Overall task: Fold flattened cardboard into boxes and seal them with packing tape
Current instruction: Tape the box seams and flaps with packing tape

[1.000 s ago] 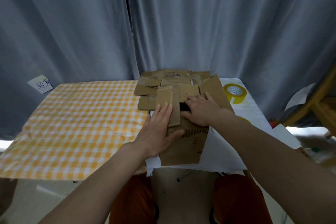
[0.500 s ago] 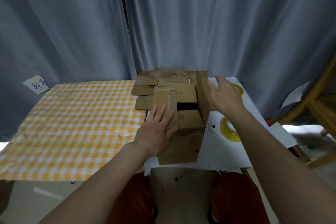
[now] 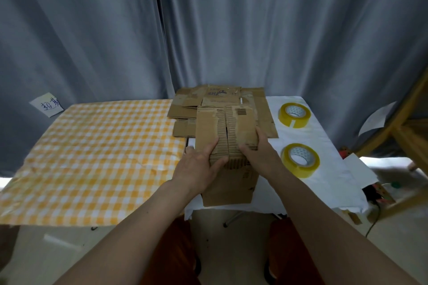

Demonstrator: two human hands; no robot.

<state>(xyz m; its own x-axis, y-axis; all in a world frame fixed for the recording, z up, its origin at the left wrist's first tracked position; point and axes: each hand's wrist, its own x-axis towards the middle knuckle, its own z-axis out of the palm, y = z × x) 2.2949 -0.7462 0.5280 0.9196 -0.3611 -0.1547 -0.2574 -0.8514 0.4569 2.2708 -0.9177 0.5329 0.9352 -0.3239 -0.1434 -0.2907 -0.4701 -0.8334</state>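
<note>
Grey curtain (image 3: 231, 30); hands (image 3: 229, 157) press barcoded box (image 3: 228, 132)

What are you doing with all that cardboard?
A person is folding a cardboard box on the table. The left hand and right hand press its top flaps shut, side by side. No tape is on it yet: two yellow tape rolls wait on the white cloth to the right. More flat cardboard lies stacked behind.

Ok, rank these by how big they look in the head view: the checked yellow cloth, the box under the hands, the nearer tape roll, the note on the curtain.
1. checked yellow cloth
2. box
3. and 4. nearer tape roll and note: look alike; the note sits farther off, so unranked.
</note>
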